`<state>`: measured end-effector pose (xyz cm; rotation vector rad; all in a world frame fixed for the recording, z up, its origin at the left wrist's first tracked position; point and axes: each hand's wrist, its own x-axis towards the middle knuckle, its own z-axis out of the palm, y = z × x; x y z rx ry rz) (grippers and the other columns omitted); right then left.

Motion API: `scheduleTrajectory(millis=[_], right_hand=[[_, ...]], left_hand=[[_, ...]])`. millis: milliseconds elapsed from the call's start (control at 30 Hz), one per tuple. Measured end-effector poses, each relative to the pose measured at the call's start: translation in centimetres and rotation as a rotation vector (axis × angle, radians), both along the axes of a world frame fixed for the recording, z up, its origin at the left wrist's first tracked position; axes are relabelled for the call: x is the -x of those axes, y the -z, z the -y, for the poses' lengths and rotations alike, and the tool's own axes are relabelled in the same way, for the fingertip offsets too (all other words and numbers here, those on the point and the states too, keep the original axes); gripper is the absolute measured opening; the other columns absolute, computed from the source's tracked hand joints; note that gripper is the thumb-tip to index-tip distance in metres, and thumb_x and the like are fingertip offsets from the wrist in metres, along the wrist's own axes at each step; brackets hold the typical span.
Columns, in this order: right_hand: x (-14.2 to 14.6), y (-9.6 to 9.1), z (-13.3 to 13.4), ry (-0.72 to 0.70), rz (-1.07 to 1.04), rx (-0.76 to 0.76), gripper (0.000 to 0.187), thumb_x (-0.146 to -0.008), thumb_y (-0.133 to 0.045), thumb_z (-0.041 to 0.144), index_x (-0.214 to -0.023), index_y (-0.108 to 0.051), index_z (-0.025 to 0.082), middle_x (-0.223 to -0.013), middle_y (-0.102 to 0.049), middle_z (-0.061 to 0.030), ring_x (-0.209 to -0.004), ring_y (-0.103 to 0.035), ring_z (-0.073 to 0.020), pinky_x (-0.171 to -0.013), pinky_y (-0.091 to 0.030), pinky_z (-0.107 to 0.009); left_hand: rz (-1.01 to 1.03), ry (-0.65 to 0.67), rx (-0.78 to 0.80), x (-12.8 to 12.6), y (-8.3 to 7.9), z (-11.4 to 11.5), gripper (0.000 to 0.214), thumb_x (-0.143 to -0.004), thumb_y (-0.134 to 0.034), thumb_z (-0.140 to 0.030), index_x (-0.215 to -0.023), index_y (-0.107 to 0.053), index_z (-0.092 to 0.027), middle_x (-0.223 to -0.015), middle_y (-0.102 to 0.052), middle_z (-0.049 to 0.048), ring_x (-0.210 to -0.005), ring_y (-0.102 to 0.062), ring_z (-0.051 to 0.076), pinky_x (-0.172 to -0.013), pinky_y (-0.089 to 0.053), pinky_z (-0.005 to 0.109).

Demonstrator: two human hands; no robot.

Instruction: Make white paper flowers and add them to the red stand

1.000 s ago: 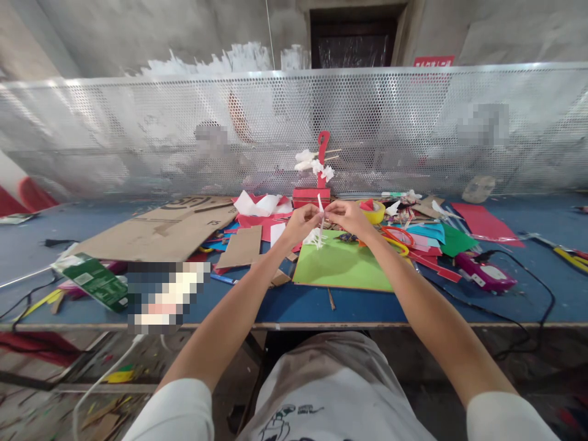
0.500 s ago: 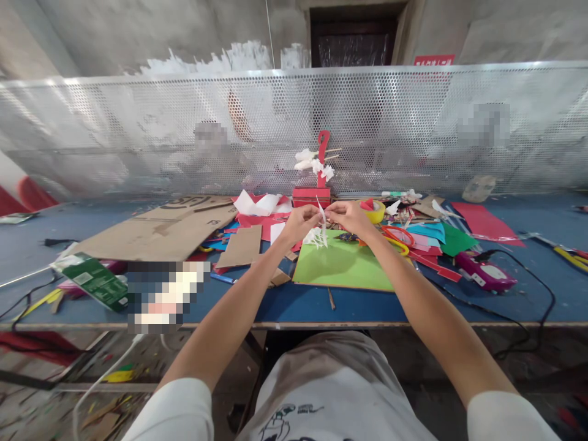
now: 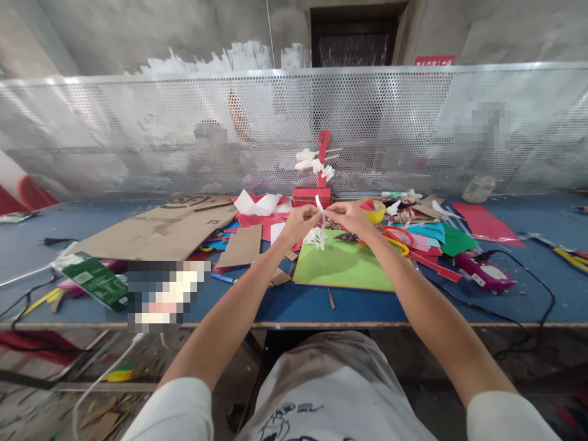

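My left hand and my right hand meet at the middle of the bench, fingertips pinched together. Between them they grip a thin white paper strip, whose upper end sticks up and whose lower end hangs down. Beneath the hands, white cut paper pieces show over a lime-green sheet. Just behind stands a red box with a red hooked upright, bearing white paper flowers and thin sticks. Scissors with orange and yellow handles lie by my right forearm.
A large cardboard sheet covers the left side, near a green packet. Yellow tape, coloured paper scraps, a purple device with a black cable, and pliers lie to the right. A perforated metal screen closes off the back.
The white paper strip has turned slightly between my fingers, and its upper end now leans left and looks broader. Both hands stay in nearly the same place.
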<state>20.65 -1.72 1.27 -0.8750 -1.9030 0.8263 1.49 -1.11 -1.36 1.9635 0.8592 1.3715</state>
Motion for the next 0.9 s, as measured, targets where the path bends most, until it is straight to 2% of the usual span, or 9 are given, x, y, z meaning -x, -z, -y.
scheduleTrajectory(millis=[267,433,567,667,767,900], right_hand=[[0.6,0.2,0.1,0.059,0.031,-0.081,0.013,-0.079,-0.064,0.03,-0.083,-0.066,0.018,-0.078,-0.072,-0.0058,-0.071,-0.067,-0.0201,-0.063,-0.051,-0.03],[0.4,0.4,-0.4,0.103,0.002,-0.117,0.011,-0.077,-0.063,0.028,-0.083,-0.061,0.019,-0.077,-0.07,-0.0044,-0.071,-0.066,-0.0193,-0.066,-0.052,-0.031],[0.4,0.4,-0.5,0.059,-0.017,-0.132,0.013,-0.075,-0.065,0.028,-0.083,-0.058,0.02,-0.081,-0.069,-0.0041,-0.075,-0.066,-0.0188,-0.07,-0.053,-0.032],[0.5,0.5,-0.5,0.018,-0.01,-0.142,0.016,-0.075,-0.066,0.029,-0.085,-0.058,0.02,-0.082,-0.068,-0.0038,-0.077,-0.065,-0.0184,-0.072,-0.053,-0.032],[0.6,0.6,-0.5,-0.008,-0.009,-0.162,0.019,-0.074,-0.067,0.03,-0.087,-0.059,0.02,-0.083,-0.067,-0.0035,-0.077,-0.064,-0.0179,-0.073,-0.052,-0.031],[0.5,0.6,-0.7,0.017,-0.017,-0.166,0.018,-0.075,-0.066,0.031,-0.087,-0.058,0.02,-0.084,-0.067,-0.0044,-0.075,-0.063,-0.0174,-0.072,-0.052,-0.031]], left_hand=[[-0.032,-0.018,0.008,-0.1,0.1,-0.1,0.013,-0.082,-0.06,-0.027,-0.078,-0.059,-0.014,-0.07,-0.065,0.0017,-0.064,-0.061,0.011,-0.061,-0.047,0.023],[0.016,-0.006,0.042,0.0,0.3,-0.3,0.011,-0.084,-0.055,-0.025,-0.078,-0.054,-0.016,-0.068,-0.061,0.0007,-0.063,-0.06,0.012,-0.063,-0.049,0.025],[0.035,0.059,0.082,-0.1,0.1,0.1,0.016,-0.087,-0.056,-0.031,-0.082,-0.053,-0.016,-0.073,-0.06,0.0015,-0.066,-0.06,0.012,-0.065,-0.05,0.025],[-0.005,0.068,0.059,-0.4,-0.1,0.4,0.026,-0.084,-0.064,-0.039,-0.085,-0.052,-0.016,-0.074,-0.059,0.0018,-0.068,-0.059,0.013,-0.063,-0.048,0.024],[-0.029,0.035,0.016,-0.4,0.0,0.2,0.029,-0.08,-0.069,-0.039,-0.083,-0.051,-0.016,-0.071,-0.057,0.0004,-0.065,-0.057,0.012,-0.06,-0.045,0.024],[-0.025,-0.045,-0.012,-0.1,0.5,-0.7,0.021,-0.082,-0.064,-0.032,-0.079,-0.05,-0.017,-0.068,-0.054,-0.0011,-0.06,-0.053,0.011,-0.056,-0.042,0.023]])
